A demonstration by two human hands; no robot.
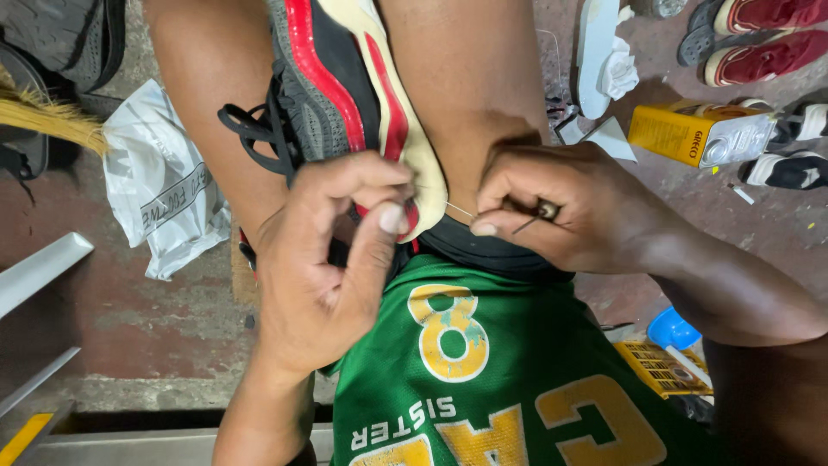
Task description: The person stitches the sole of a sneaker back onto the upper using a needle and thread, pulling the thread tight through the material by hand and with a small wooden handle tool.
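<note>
Floor (pixel 129 319): stained concrete | shoe (pixel 345 95): light, flexible, grip sole edge | left hand (pixel 323 250) fingers pinching sole | right hand (pixel 561 207) fingers closed on needle (pixel 526 224), thread (pixel 460 209) taut

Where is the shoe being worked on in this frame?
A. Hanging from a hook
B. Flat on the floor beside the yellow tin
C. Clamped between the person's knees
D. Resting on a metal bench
C: the red, grey and cream shoe sits wedged between both legs, with the left hand pinching its sole edge and the right hand holding a needle tool.
</note>
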